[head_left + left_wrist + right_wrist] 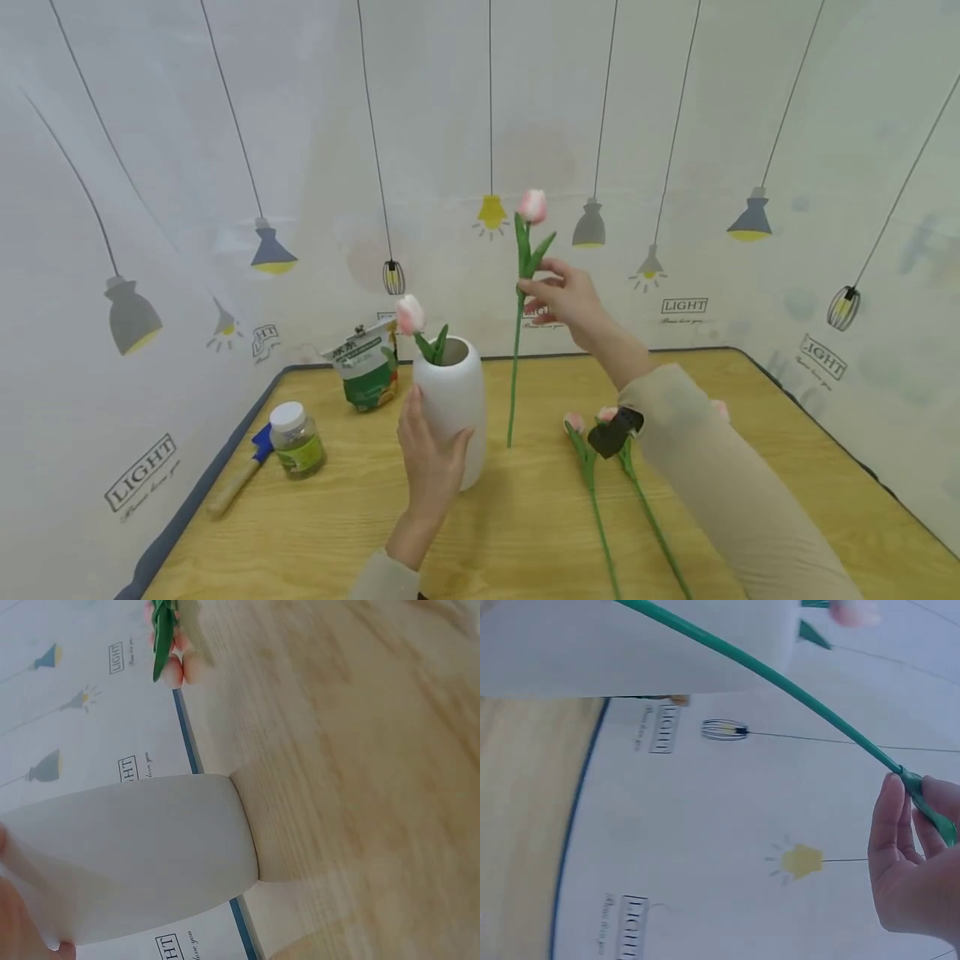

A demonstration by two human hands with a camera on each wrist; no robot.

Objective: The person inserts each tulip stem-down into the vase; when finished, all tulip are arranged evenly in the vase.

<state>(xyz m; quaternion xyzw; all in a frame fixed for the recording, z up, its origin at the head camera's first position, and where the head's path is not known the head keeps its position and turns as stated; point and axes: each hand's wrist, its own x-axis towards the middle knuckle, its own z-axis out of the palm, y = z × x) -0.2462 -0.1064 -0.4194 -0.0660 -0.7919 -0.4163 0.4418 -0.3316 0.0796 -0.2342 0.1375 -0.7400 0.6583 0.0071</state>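
A white vase (453, 408) stands upright on the wooden table, one pink tulip (410, 315) leaning out of its mouth to the left. My left hand (432, 446) grips the vase's lower body, thumb to the right and fingers round the left side; the left wrist view shows the vase (142, 859) from close by. Right of the vase, my right hand (566, 302) pinches another pink tulip (532, 207) just below its leaves. That tulip's long stem (780, 690) hangs down, its lower end beside the vase and above the table.
Two more tulips (583, 458) lie on the table (525, 533) under my right forearm, and another pink bloom (721, 410) shows behind the sleeve. To the left are a white-lidded jar (298, 442), a blue shovel with wooden handle (243, 475) and a green-and-white pouch (367, 367).
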